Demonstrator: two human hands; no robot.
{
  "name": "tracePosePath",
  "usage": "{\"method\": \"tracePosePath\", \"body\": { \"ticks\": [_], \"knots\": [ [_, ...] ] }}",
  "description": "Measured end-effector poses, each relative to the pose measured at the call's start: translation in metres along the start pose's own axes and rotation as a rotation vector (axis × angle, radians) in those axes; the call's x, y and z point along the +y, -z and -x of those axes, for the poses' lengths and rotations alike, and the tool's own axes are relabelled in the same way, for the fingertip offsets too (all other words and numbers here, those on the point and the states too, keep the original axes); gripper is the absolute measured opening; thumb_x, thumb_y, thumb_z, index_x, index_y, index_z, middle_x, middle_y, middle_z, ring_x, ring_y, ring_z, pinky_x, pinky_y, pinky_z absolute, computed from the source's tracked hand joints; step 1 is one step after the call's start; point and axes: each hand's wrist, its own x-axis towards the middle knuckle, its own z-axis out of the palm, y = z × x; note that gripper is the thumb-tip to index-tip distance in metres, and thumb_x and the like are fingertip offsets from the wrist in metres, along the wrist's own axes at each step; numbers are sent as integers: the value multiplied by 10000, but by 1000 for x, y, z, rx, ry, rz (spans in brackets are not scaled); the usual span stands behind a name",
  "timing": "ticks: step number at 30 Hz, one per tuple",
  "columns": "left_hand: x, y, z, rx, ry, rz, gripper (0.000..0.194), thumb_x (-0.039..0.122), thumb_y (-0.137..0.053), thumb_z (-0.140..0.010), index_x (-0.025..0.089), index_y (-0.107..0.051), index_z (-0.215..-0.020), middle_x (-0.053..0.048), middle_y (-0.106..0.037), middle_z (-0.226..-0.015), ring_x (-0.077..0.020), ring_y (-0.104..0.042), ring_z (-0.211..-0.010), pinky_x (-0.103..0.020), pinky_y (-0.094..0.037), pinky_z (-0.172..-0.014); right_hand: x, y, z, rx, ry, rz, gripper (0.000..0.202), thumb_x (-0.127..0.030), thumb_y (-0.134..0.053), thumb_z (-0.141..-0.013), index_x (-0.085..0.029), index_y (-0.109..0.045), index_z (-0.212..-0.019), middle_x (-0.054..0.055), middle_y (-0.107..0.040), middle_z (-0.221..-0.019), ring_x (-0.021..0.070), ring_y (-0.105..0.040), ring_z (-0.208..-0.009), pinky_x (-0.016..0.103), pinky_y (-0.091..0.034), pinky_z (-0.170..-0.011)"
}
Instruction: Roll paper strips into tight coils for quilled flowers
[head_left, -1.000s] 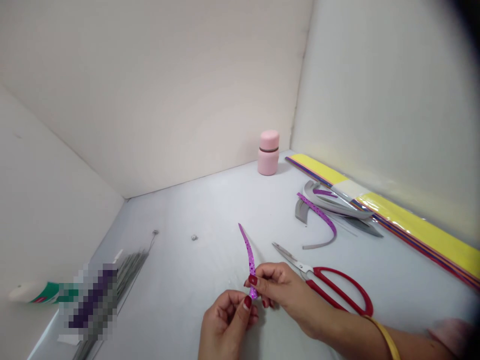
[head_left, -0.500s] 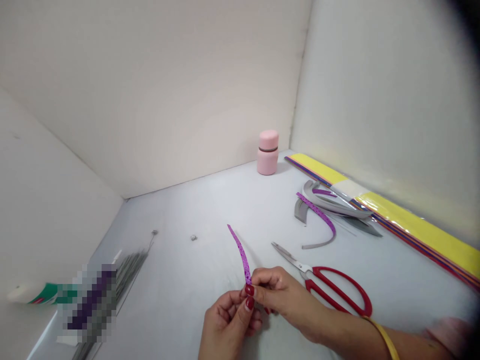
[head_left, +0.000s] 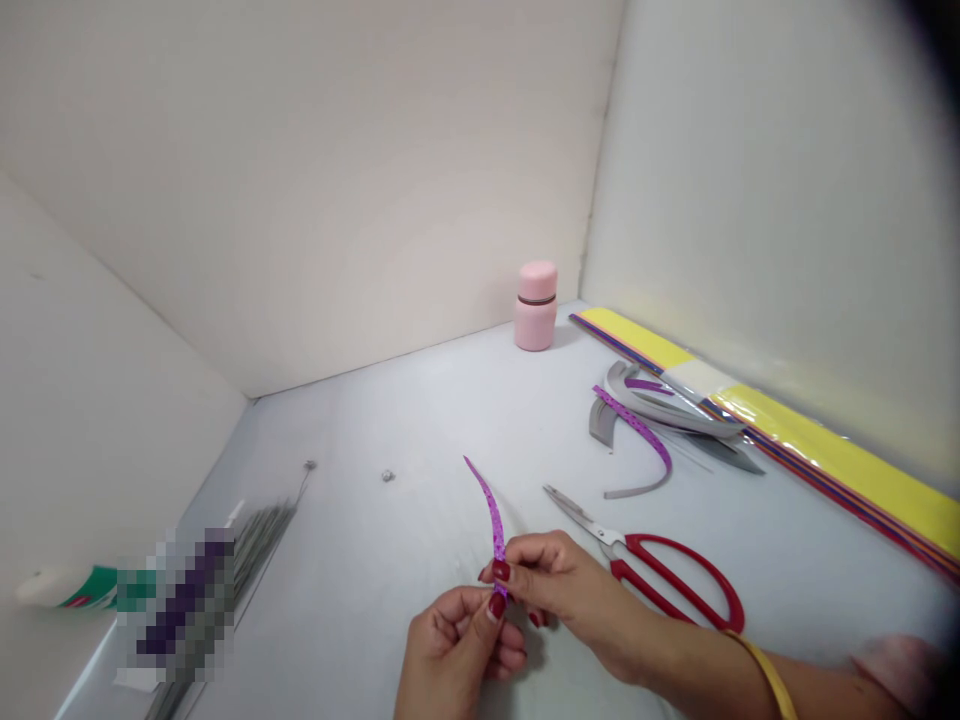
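Observation:
A narrow purple patterned strip curves up from between my fingers, its pointed tip free in the air. My left hand pinches its lower end between thumb and forefinger. Just above that grip, my right hand is closed on the same strip, thumb on top. The part of the strip beneath my fingertips is hidden. Scissors with red handles lie on the table beyond my right hand, their blades pointing to the upper left.
Purple and grey cut strips lie in a loose pile at right, beside a yellow-topped plastic packet. A pink jar stands near the back wall. Thin grey wires and a small silvery piece are at left.
My right hand has shifted slightly up along the strip, apart from the left fingertips, so a bit of purple shows between them. The strip's tip has moved slightly right and down.

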Motion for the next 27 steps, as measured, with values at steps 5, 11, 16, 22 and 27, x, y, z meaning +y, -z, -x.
{"method": "tracePosePath", "body": {
  "ticks": [5,11,16,22,27],
  "knots": [
    [0,0,0,10,16,13,382,445,-810,-449,109,-722,-610,-48,-681,-461,-90,-575,-393,-180,-409,-426,2,3,-3,28,20,8,265,-389,-648,-725,-136,-615,-655,-46,-491,-550,62,-379,-463,207,-267,-466],
    [0,2,-1,67,-32,-56,373,431,-817,-441,114,-632,-509,-22,-653,-424,-71,-539,-373,-160,-356,-405,3,3,-1,25,72,57,304,-432,-620,-746,-139,-592,-666,-40,-510,-520,91,-450,-499,217,-318,-501],
    [-4,4,-3,35,-125,-119,360,449,-766,-549,115,-629,-551,-39,-660,-495,-93,-548,-435,-190,-380,-454,2,0,-1,31,50,19,338,-472,-593,-745,-144,-553,-672,-18,-553,-522,114,-500,-509,237,-342,-521],
    [-7,5,-2,-3,-211,-177,333,453,-701,-643,134,-614,-602,-26,-624,-525,-114,-532,-491,-217,-398,-502,0,-2,-1,44,22,-8,315,-451,-612,-729,-157,-522,-658,-36,-529,-507,95,-455,-481,231,-331,-517],
    [-9,6,-1,-25,-298,-267,330,462,-638,-707,147,-586,-621,-11,-594,-521,-114,-506,-503,-213,-384,-503,6,0,-1,17,-2,-70,276,-418,-583,-764,-164,-498,-695,-47,-530,-517,88,-466,-478,220,-318,-511]
  ]
}}
